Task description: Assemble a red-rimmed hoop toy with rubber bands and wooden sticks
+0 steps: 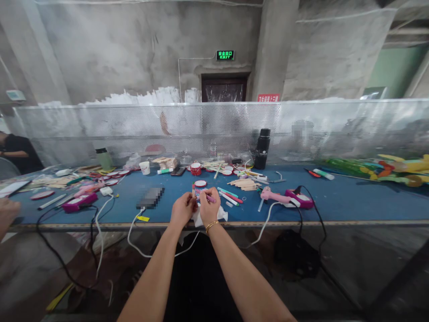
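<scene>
At the far left of the blue desk [362, 201], another person's hand [8, 210] rests near the front edge. Next comes a magenta power block [79, 203], placed close to that edge, presumably so its cables can hang off. A dark flat device [150, 197], its surface blurred out, lies with its lower end towards the edge, which lets its white cable drop straight down. The left hand [182, 209] has its fingers closed, apparently pinching the lower edge of a small coloured piece [197, 192], likely to steady it. That piece sits between the hands, just short of a red-rimmed white disc [200, 183] and above a crumpled white sheet [222, 215], which may protect the surface. The right hand [211, 208] has its fingers pinched around a purple marker [210, 198], slanted towards the piece as in a writing grip. Just right, loose markers [231, 195] lie within easy reach, with pale wooden sticks [244, 184] behind them. Farther right, a pink glue gun [275, 195] lies against a second power block [305, 201], seemingly parked near its supply.
</scene>
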`<state>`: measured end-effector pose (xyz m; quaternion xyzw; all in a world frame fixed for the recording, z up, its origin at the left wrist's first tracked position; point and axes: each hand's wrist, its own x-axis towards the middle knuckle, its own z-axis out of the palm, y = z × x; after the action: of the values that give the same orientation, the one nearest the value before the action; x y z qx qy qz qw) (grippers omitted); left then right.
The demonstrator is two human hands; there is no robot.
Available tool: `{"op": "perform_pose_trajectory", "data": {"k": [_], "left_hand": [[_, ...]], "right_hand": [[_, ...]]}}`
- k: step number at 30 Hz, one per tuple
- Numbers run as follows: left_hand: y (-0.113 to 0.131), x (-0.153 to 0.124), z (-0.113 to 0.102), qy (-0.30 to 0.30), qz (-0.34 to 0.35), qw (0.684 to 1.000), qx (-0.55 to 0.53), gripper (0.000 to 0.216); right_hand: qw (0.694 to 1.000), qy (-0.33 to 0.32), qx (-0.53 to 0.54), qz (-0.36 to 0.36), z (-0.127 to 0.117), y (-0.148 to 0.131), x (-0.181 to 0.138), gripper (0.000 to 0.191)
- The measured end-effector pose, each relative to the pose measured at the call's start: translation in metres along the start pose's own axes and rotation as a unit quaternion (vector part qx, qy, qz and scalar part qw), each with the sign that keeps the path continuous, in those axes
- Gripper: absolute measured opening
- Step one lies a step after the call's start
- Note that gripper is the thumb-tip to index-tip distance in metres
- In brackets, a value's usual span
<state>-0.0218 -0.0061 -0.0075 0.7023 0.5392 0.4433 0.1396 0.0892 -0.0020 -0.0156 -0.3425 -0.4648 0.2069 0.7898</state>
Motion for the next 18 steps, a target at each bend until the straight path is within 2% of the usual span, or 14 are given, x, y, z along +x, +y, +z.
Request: {"op": "perform_pose_trajectory", "data": {"k": [7, 13, 18], "left_hand": [[0.0016, 0.0002, -0.0006, 0.001, -0.002, 1.000, 0.004, 0.019], [0.0017, 0.0002, 0.0000, -0.004, -0.002, 1.000, -0.003, 0.021], [0.0012, 0.0000, -0.0002, -0.002, 0.000, 1.000, 0.000, 0.020]], "right_hand": [[1.000, -0.011, 0.004, -0.001, 0.0005, 0.0008, 0.0001, 0.013], [1.000, 0.016, 0.005, -0.002, 0.0006, 0.0020, -0.0003, 0.012], [1.000, -0.016, 0.010, -0.015, 0.0002, 0.0040, -0.0004, 0.012]]}}
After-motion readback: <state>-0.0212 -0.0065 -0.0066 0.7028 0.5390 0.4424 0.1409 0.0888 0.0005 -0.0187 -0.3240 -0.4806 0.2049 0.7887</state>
